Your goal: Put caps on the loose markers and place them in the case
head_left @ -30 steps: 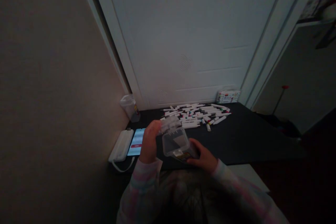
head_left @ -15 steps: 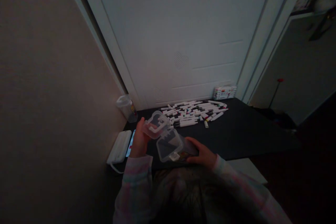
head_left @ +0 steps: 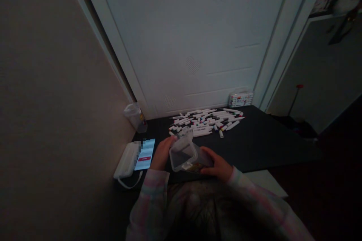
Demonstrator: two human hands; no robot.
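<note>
A clear plastic box (head_left: pixel 181 153) with a hinged lid lies tilted between my hands, its mouth facing left. My right hand (head_left: pixel 218 166) wraps round its lower end, fingers closed on it. At the far left side of the mouth is my left hand (head_left: pixel 162 153), its fingertips closed against the rim and the lid (head_left: pixel 186 132). The lid is swung back beyond the rim and partly hidden by the box. No marker shows inside the box. Beyond it, many white markers (head_left: pixel 202 133) with coloured ends lie loosely piled on the black tabletop (head_left: pixel 249 150).
A second clear plastic box (head_left: pixel 137 118) stands at the back left. A lit phone (head_left: pixel 145 154) and a white power bank (head_left: pixel 124 162) with a cable lie left of my left hand. A pack of markers (head_left: pixel 241 99) stands against the white door (head_left: pixel 192 26).
My left hand has pushed the lid back and away, round behind the rim, and moved right, uncovering the phone. My right hand keeps its hold on the box.
</note>
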